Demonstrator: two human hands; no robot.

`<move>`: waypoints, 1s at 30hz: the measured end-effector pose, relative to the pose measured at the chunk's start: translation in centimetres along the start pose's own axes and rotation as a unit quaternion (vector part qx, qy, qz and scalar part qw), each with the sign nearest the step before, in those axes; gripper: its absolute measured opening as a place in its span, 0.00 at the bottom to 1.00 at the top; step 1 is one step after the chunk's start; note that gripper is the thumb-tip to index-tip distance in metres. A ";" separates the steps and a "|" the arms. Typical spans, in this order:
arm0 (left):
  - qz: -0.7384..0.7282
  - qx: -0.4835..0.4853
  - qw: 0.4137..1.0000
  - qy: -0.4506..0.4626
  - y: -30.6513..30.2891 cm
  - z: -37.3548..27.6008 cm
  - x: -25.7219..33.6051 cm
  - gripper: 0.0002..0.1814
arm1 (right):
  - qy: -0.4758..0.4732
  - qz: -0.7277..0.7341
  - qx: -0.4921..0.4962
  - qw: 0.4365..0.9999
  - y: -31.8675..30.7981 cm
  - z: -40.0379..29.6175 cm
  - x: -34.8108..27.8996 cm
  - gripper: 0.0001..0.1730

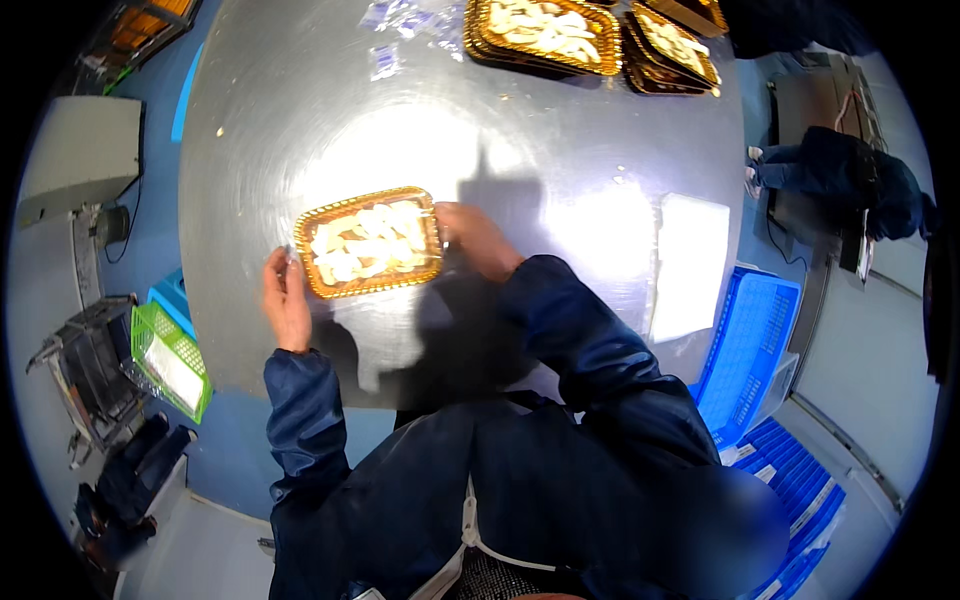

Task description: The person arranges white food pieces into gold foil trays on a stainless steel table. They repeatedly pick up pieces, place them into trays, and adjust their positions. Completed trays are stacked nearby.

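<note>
A gold plastic tray (pixel 303 253) with a ridged rim lies slightly tilted in front of me on the steel table (pixel 247 172). Pale, sliced-looking food pieces (pixel 369 238) fill it, and a glossy clear film seems to cover them. At the tray's right rim, my right hand (pixel 478 238) has its fingers on the upper corner. My left hand (pixel 289 296) is beside the left rim, thumb and fingers close together. Something small and clear shows at its fingertips, possibly film; whether it grips the tray is hard to tell.
Stacked gold trays (pixel 544 34) of similar food stand at the far side, beside more trays (pixel 671 49). Small printed sachets (pixel 385 61) lie near them. White sheets (pixel 691 266) rest at the right. Blue crates (pixel 757 330) and a green basket (pixel 171 360) flank the table. Other people stand farther off.
</note>
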State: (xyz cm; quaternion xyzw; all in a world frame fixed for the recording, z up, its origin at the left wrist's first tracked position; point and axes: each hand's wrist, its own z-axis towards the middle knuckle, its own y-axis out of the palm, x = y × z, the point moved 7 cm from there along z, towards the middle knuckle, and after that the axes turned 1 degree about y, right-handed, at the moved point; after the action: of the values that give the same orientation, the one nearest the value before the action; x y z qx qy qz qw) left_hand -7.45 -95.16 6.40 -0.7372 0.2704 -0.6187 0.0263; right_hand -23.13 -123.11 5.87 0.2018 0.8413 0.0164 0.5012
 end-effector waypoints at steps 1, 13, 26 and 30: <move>-0.011 -0.013 1.000 -0.001 2.2 -0.4 0.7 0.24 | -0.001 -0.022 0.034 0.999 -2.0 -1.2 -1.3 0.24; -0.124 -0.272 0.953 0.044 36.9 -2.6 11.7 0.23 | -0.083 -0.029 0.227 0.970 -36.0 -13.2 -5.3 0.19; 0.077 -0.172 0.950 0.247 40.5 -1.3 23.4 0.16 | 0.003 0.058 0.243 0.968 -52.2 -16.4 -1.9 0.18; 0.201 0.114 0.901 0.366 28.8 10.3 25.8 0.19 | -0.060 -0.204 0.448 0.868 -53.5 -20.0 -4.0 0.16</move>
State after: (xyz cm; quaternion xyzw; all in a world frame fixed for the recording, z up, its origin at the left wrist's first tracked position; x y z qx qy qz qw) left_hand -6.20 -133.92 16.38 -0.3806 0.3308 -0.8532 0.1333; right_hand -55.81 -170.16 6.84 0.2287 0.7493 -0.4770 0.3983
